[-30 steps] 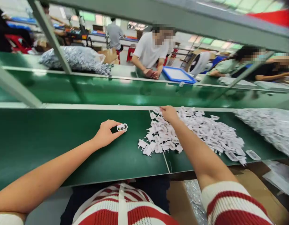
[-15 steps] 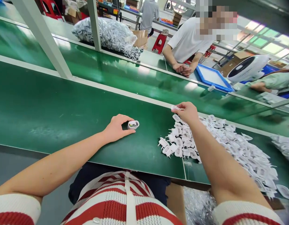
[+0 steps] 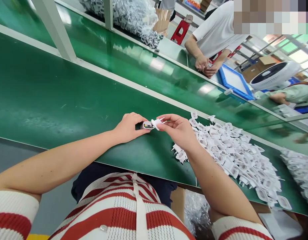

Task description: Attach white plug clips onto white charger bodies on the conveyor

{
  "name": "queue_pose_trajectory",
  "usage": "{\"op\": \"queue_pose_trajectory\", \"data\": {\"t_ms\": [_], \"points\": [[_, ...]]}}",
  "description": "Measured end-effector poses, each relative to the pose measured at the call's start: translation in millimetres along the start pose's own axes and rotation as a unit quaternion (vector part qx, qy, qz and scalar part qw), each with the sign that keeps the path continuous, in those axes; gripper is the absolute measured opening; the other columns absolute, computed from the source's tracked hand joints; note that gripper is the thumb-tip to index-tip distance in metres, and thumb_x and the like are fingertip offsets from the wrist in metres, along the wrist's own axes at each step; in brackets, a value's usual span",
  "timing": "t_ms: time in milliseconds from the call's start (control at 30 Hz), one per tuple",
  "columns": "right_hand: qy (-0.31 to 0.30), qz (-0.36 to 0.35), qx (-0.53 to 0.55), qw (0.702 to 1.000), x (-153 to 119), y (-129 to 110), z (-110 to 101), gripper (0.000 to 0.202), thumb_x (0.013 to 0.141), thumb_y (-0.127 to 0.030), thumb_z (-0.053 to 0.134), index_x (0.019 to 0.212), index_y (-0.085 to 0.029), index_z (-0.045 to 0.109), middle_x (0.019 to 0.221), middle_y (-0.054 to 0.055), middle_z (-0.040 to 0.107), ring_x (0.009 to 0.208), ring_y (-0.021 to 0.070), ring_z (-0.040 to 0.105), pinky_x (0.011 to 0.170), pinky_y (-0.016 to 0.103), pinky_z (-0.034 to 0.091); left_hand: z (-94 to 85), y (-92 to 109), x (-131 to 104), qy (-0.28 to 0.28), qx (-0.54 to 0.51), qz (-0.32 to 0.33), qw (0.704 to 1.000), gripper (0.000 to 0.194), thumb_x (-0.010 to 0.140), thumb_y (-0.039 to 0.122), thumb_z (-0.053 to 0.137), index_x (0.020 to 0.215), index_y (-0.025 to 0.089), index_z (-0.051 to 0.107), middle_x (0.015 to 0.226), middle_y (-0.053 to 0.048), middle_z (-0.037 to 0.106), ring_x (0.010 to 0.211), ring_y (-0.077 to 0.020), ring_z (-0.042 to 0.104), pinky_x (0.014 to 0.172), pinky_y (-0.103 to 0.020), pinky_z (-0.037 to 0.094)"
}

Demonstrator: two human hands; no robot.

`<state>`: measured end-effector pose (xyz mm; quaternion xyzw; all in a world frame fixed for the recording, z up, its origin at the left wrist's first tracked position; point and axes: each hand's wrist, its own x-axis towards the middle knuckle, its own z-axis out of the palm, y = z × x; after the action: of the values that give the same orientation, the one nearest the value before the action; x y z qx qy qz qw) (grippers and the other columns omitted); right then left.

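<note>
My left hand (image 3: 130,128) grips a white charger housing (image 3: 145,126) between thumb and fingers, just above the green work surface. Its open end faces right and shows a circuit board inside. In my right hand (image 3: 177,128) is a white plug cover (image 3: 157,124) with two pins pointing up and to the right. The cover's rim is beside the housing's open end and seems to touch it; the exact contact is hard to make out. Right of my right hand lies a heap of white plug covers (image 3: 234,150), partly hidden behind the forearm.
A pale rail (image 3: 114,78) borders the green surface (image 3: 69,106). Beyond it, a person's hands (image 3: 205,66) work near a blue-framed tray (image 3: 236,81) and a white fan (image 3: 274,75). A clear bag of small parts (image 3: 135,18) stands at the back; another bag (image 3: 297,173) lies far right.
My right hand has come left from the heap's far edge with the plug cover, up to the housing. My left hand still holds the housing. The camera view has shifted.
</note>
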<state>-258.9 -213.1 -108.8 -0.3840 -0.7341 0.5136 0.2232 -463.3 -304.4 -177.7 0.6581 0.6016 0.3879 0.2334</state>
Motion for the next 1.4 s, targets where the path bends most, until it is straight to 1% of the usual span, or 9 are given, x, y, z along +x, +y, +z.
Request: {"op": "queue_pose_trajectory", "data": {"t_ms": [167, 267, 433, 700, 867, 1033, 1167, 1267, 1400], "points": [[0.032, -0.167, -0.200, 0.965, 0.2, -1.2, 8.6, 0.011, 0.090, -0.026, 0.072, 0.099, -0.026, 0.077, 0.099, 0.003, 0.074, 0.088, 0.0192, 0.069, 0.080, 0.036, 0.058, 0.4, 1.3, 0.6, -0.003, -0.006, -0.008, 1.000, 0.032, 0.087, 0.046, 0.077, 0.109, 0.023, 0.072, 0.108, -0.002, 0.076, 0.110, -0.0266, 0.062, 0.102, -0.046, 0.037], [0.017, -0.200, -0.261, 0.944, 1.1, -0.9, 13.8, 0.013, 0.093, -0.023, 0.067, 0.101, -0.025, 0.076, 0.098, 0.004, 0.073, 0.084, 0.0191, 0.068, 0.077, 0.036, 0.057, 0.8, 1.0, 0.2, -0.005, -0.008, -0.010, 1.000, 0.032, 0.087, 0.046, 0.076, 0.108, 0.022, 0.072, 0.107, -0.003, 0.076, 0.109, -0.0266, 0.062, 0.104, -0.046, 0.037], [0.011, -0.221, -0.291, 0.931, 3.9, 2.2, 14.7, 0.014, 0.093, -0.020, 0.065, 0.103, -0.024, 0.075, 0.099, 0.003, 0.074, 0.085, 0.0192, 0.069, 0.073, 0.034, 0.055, 0.6, 0.6, 0.2, -0.006, -0.007, -0.010, 1.000, 0.032, 0.087, 0.046, 0.076, 0.107, 0.022, 0.072, 0.108, -0.003, 0.075, 0.108, -0.0267, 0.062, 0.104, -0.047, 0.037], [-0.010, -0.220, -0.310, 0.925, 1.9, -2.9, 13.5, 0.015, 0.095, -0.023, 0.063, 0.103, -0.026, 0.075, 0.100, 0.004, 0.075, 0.089, 0.0209, 0.070, 0.081, 0.036, 0.056, 0.1, 3.1, 0.1, -0.008, -0.011, -0.011, 1.000, 0.031, 0.088, 0.048, 0.073, 0.107, 0.023, 0.074, 0.107, -0.004, 0.076, 0.109, -0.0281, 0.062, 0.105, -0.049, 0.036], [0.001, -0.218, -0.333, 0.917, 3.8, -3.1, 17.3, 0.015, 0.095, -0.025, 0.061, 0.102, -0.025, 0.075, 0.100, 0.004, 0.075, 0.088, 0.0212, 0.070, 0.074, 0.035, 0.054, -0.1, 2.5, 0.3, -0.012, -0.013, -0.012, 1.000, 0.032, 0.089, 0.051, 0.071, 0.106, 0.024, 0.073, 0.108, -0.004, 0.077, 0.110, -0.0292, 0.062, 0.105, -0.049, 0.036], [0.000, -0.265, -0.412, 0.872, 3.3, -5.2, 18.8, 0.020, 0.097, -0.023, 0.057, 0.103, -0.024, 0.076, 0.099, 0.003, 0.075, 0.078, 0.0172, 0.067, 0.061, 0.030, 0.045, -0.3, 1.6, 0.6, -0.015, -0.011, -0.008, 1.000, 0.031, 0.088, 0.048, 0.072, 0.107, 0.023, 0.073, 0.109, -0.003, 0.076, 0.111, -0.0280, 0.061, 0.105, -0.048, 0.036], [-0.001, -0.276, -0.480, 0.833, 5.0, -8.2, 20.8, 0.025, 0.097, -0.022, 0.054, 0.099, -0.025, 0.078, 0.087, 0.002, 0.068, 0.061, 0.0134, 0.052, 0.052, 0.028, 0.034, 1.3, 1.3, 0.0, -0.011, -0.015, -0.017, 1.000, 0.031, 0.088, 0.047, 0.073, 0.106, 0.022, 0.072, 0.109, -0.005, 0.076, 0.110, -0.0286, 0.062, 0.104, -0.048, 0.037], [0.001, -0.269, -0.495, 0.826, 6.1, -9.0, 24.3, 0.026, 0.095, -0.021, 0.053, 0.093, -0.025, 0.078, 0.082, 0.002, 0.064, 0.057, 0.0122, 0.046, 0.050, 0.027, 0.030, 2.7, 1.4, -0.2, -0.007, -0.018, -0.021, 1.000, 0.031, 0.087, 0.046, 0.074, 0.106, 0.021, 0.072, 0.109, -0.005, 0.076, 0.110, -0.0286, 0.062, 0.104, -0.048, 0.037], [0.029, -0.254, -0.496, 0.830, 4.3, -5.5, 29.4, 0.026, 0.094, -0.021, 0.053, 0.092, -0.026, 0.078, 0.082, 0.002, 0.065, 0.058, 0.0123, 0.049, 0.050, 0.027, 0.030, 3.2, 1.3, -0.2, 0.001, -0.022, -0.025, 0.999, 0.028, 0.086, 0.045, 0.075, 0.102, 0.022, 0.072, 0.107, -0.005, 0.076, 0.109, -0.0286, 0.063, 0.104, -0.049, 0.038]]}}
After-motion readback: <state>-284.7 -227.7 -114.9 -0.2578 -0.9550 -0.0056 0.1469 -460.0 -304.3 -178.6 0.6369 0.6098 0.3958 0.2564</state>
